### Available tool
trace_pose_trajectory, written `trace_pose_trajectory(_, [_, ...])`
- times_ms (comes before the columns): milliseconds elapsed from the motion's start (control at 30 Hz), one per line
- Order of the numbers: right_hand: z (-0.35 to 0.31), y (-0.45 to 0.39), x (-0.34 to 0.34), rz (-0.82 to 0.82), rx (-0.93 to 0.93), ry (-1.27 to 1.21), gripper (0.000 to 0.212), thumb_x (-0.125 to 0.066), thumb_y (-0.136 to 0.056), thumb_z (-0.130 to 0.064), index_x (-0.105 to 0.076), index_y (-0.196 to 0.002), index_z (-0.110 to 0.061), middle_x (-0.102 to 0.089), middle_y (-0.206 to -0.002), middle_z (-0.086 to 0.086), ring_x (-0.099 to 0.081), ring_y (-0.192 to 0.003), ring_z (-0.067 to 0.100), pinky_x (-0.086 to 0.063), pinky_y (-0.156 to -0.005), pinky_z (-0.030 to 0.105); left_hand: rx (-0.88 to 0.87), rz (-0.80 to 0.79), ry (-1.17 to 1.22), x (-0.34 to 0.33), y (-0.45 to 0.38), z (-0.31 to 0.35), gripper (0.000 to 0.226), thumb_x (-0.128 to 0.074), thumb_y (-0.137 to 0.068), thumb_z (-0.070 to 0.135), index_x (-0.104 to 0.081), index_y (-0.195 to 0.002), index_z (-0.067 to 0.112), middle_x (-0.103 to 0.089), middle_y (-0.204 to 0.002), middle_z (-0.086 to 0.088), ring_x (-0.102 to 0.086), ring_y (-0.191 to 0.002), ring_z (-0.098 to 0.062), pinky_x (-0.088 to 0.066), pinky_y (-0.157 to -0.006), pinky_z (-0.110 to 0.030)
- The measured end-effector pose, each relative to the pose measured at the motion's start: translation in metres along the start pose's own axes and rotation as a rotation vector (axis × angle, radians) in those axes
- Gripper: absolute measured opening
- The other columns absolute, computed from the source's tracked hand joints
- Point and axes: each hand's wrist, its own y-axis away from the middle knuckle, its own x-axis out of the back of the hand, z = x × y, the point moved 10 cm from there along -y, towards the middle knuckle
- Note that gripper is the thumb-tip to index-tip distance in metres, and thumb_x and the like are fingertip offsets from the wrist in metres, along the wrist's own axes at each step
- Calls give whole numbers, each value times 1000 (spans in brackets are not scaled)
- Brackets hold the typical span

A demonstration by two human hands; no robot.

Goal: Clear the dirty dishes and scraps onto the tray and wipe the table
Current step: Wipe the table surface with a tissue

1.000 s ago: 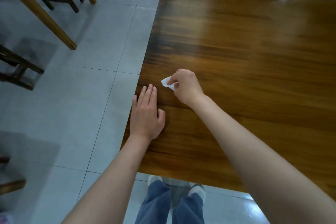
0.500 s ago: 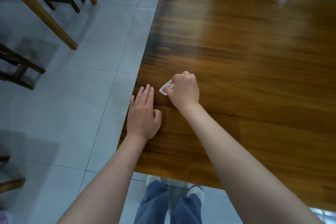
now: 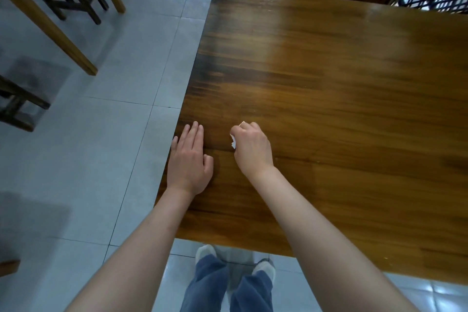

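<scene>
Tissue (image 3: 233,142) | balled in my right hand (image 3: 252,149) fingers on table (image 3: 342,99) | left hand (image 3: 190,159) flat, fingers straight, at edge

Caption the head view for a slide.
Right hand wipes wooden table with white tissue; left hand rests flat.

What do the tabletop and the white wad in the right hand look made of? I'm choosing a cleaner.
Table: wood or wood veneer, going by its brown grain streaks; the window glare suggests a glossy varnish. White wad: probably tissue or paper napkin, thin and crumpled, though mostly hidden inside the right hand.
</scene>
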Motion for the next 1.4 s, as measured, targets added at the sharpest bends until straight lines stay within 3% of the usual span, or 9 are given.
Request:
trace_pose_trajectory(300, [41,46,14,-65,-36,42,21,-58,-85,3,-69,-99,-6,-63,-97,6,-52,-90,19,-44,-65,22,-21,-32,-8,2,2,5,58,-41,-93,23,-24,-147,9,-21,-155,-8,-14,-144,-24,-4,-113,-35])
trace_pose_trajectory(500, [101,65,48,-23,-206,109,26,-50,-85,8,-68,-99,-3,-61,-100,9,-51,-95,23,-44,-65,26,-51,-28,24,4,21,26,58,-36,-91,26,-28,-146,10,-25,-153,-8,-16,-143,-25,-6,-113,-40])
trace_pose_trajectory(667, [56,71,40,-96,58,120,17,-55,-86,2,-69,-96,-3,-63,-96,9,-52,-91,21,-46,-64,25,-143,-63,83,-13,38,72,59,-38,-91,27,-25,-147,14,-25,-154,-5,-14,-144,-21,-3,-113,-36])
trace_pose_trajectory(833, [85,98,36,-119,12,58,22,-53,-85,5,-69,-99,0,-65,-100,12,-55,-90,27,-53,-64,37,-190,-80,95,-24,37,107,58,-40,-93,26,-26,-147,13,-26,-154,-4,-15,-143,-20,-2,-113,-35])
trace_pose_trajectory(933, [89,93,38,-92,23,75,18,-57,-82,8,-70,-92,1,-66,-92,13,-56,-83,28,-52,-57,35,-191,-85,67,-28,33,112,58,-40,-93,28,-26,-147,14,-26,-153,-4,-16,-143,-20,-4,-113,-37])
trace_pose_trajectory(1167, [148,42,57,-14,-145,110,32,-49,-79,15,-70,-97,-2,-64,-96,12,-51,-88,27,-40,-63,31,-175,-81,72,-29,33,109,57,-35,-91,31,-30,-145,14,-31,-151,-3,-20,-142,-20,-7,-113,-38])
trace_pose_trajectory(1400, [213,36,86,127,-403,139,28,-54,-84,8,-71,-102,-5,-66,-102,13,-55,-98,28,-47,-74,33,-177,-63,97,-24,34,110,57,-34,-89,30,-33,-144,13,-34,-150,-5,-23,-141,-21,-9,-113,-38])
